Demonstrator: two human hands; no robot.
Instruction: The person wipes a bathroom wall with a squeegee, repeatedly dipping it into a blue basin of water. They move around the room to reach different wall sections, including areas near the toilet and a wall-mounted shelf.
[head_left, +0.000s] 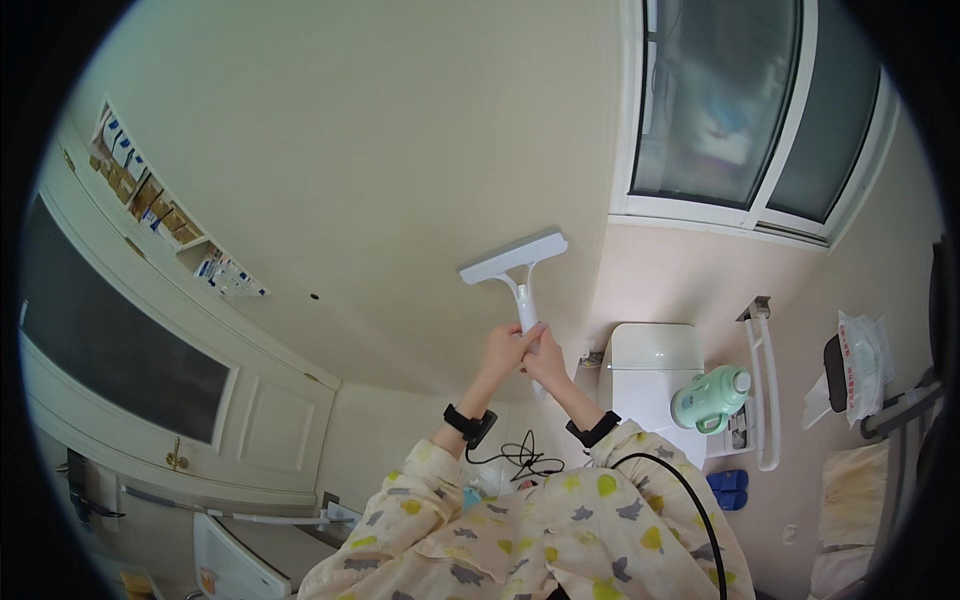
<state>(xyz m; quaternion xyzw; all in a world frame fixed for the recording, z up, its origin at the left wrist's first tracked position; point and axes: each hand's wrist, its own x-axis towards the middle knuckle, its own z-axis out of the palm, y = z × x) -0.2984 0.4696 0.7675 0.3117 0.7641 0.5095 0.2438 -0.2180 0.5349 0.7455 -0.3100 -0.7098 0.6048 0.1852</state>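
Observation:
Both my hands grip the handle of a white squeegee (514, 259) in the middle of the head view. My left hand (504, 351) and my right hand (546, 358) are close together and overlap on the handle, whose lower end shows below them. The squeegee's wide head is slightly tilted, its right end higher, and lies in front of the beige wall (360, 172). Whether the blade touches the wall, I cannot tell. A black strap is around each wrist.
A toilet (651, 375) with a green thermos jug (711, 399) on it stands at the right, beside a white grab bar (763, 390). Blue slippers (727, 490) and a tangled black cable (525, 456) lie low. A window (742, 112) is upper right; a door (270, 420) is left.

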